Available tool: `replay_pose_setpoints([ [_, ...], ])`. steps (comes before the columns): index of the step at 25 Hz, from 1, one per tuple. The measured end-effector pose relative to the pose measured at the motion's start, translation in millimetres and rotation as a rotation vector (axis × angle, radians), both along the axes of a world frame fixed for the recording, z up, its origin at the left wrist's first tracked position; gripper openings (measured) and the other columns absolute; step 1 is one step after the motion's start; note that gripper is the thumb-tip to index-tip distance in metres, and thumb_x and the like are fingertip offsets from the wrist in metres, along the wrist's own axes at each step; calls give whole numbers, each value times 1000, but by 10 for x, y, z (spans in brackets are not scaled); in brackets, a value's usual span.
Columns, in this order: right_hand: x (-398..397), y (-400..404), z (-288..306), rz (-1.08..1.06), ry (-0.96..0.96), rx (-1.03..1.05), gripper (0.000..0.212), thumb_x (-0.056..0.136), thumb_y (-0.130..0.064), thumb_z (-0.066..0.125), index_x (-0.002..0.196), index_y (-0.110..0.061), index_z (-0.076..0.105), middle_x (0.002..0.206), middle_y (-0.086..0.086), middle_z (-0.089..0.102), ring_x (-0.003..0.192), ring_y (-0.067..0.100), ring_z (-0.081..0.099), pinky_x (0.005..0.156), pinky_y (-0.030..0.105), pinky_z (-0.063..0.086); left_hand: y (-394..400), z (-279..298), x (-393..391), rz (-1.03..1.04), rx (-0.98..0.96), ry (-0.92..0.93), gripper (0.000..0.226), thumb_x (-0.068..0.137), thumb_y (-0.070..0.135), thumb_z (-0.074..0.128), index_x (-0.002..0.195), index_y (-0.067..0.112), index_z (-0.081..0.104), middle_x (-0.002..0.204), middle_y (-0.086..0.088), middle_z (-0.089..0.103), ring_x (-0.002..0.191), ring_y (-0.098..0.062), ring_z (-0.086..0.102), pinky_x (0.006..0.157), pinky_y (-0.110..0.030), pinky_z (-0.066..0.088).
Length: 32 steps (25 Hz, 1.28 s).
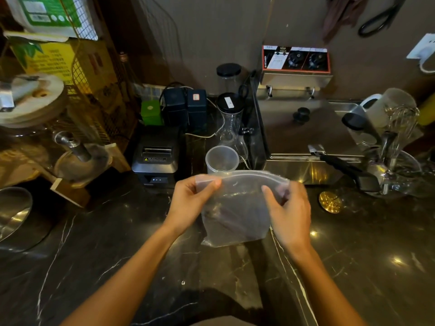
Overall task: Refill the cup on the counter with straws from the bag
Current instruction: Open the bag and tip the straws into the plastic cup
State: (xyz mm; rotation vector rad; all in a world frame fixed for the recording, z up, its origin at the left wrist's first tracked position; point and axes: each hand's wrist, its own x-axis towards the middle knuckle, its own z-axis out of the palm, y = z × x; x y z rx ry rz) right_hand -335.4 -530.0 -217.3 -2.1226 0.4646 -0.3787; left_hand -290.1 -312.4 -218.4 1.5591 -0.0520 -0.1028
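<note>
1. Both hands up: left hand (191,201) pinching the bag (237,208) at its top left corner, right hand (290,214) gripping the top right by the zip.
2. Bag held above the dark surface (117,243), just in front of the empty-looking cup (221,159).
3. Straws (231,214) inside, only dark and blurred.
4. Best now: peel the seal apart evenly, mouth tilted toward the cup.

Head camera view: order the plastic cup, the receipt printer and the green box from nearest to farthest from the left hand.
From the left hand:
1. Plastic cup, just behind the bag.
2. Receipt printer, back left.
3. Green box, behind the printer.
</note>
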Motion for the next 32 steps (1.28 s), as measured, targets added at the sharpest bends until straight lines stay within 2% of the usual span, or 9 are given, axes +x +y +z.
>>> replay_pose_setpoints([
  [2,-26,127,125,9,6,-11,22,94,-40,70,101,-24,56,101,-5,59,82,7,61,70,32,56,8,14,19,27,4,-15,13,94,12,72,101,20,80,94,2,83,90,-11,78,75,-21,61],
  [5,-52,231,211,-68,-76,-96,34,92,-34,73,115,-19,53,114,-6,46,79,4,58,64,15,45,64,19,52,91,13,3,14,92,12,74,98,23,81,91,5,83,87,-8,78,76,-24,61],
  [7,-73,292,228,-60,-169,-133,23,92,-32,72,105,-18,59,108,-5,49,76,2,56,63,13,41,78,17,38,78,16,11,15,91,11,75,99,22,81,93,4,83,89,-10,78,81,-30,64],
  [8,-68,333,237,-28,-196,-51,14,94,-29,71,95,-19,63,99,-4,55,72,4,57,62,15,42,79,22,26,52,10,10,16,92,10,74,102,20,81,96,2,83,92,-12,79,84,-33,65],
  [11,24,447,268,85,-101,388,26,99,-28,67,80,-11,70,64,3,61,53,15,57,50,25,47,72,34,15,-70,-27,-32,23,94,6,71,115,12,78,108,-3,81,103,-17,77,83,-31,64],
  [16,143,549,407,101,163,779,50,98,-43,64,91,6,69,62,5,57,40,17,51,37,25,44,55,105,61,-215,37,-168,22,97,4,66,114,11,78,111,-5,80,107,-19,76,92,-33,61],
  [25,196,402,433,181,319,852,25,101,-16,60,106,2,76,71,5,68,45,12,50,42,24,45,31,150,89,-192,180,-165,16,95,15,72,108,17,81,104,5,80,104,-9,75,93,-28,59],
  [29,160,431,341,174,327,790,23,101,-15,60,100,5,73,63,1,62,44,10,46,40,22,38,8,234,82,-236,333,-192,13,95,20,73,101,26,82,96,17,79,96,2,74,90,-23,60],
  [32,169,440,325,183,319,792,22,101,-17,62,85,-4,70,57,0,54,42,9,43,40,21,36,-15,288,82,-313,353,-164,12,94,23,74,101,27,83,95,17,81,93,2,76,87,-21,60],
])
